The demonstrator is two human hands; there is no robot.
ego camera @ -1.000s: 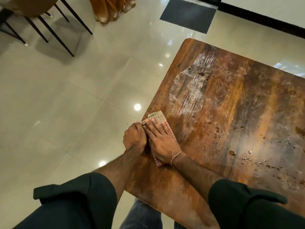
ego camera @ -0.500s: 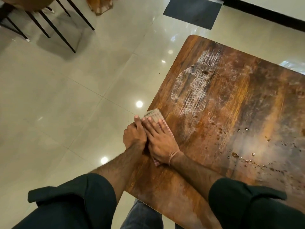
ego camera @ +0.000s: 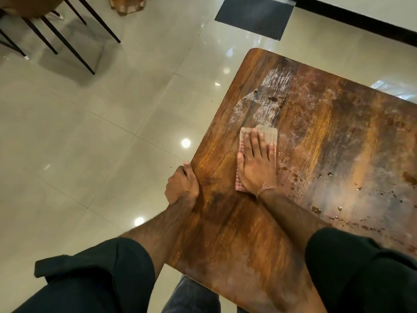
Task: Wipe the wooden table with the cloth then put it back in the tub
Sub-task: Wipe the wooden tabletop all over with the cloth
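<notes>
Mid-wipe: right hand [ego camera: 257, 170] flat, fingers spread, on the folded red-checked cloth [ego camera: 266, 134], nothing pinched. Left hand [ego camera: 181, 188] has its grip clamped on the worn brown wooden counter [ego camera: 327, 143] edge. Next I'd push into the whitish smear [ego camera: 268, 96].

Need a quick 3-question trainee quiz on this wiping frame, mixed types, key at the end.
1. True or false: the left hand lies flat on top of the cloth.
2. Which hand presses the cloth onto the wooden table? A) left B) right C) both
3. Fill in: just beyond the cloth's far end lies a ____ smear on the wood.

Key:
1. False; it grips the table's left edge, apart from the cloth.
2. B; the right hand is spread flat on it.
3. whitish
</notes>
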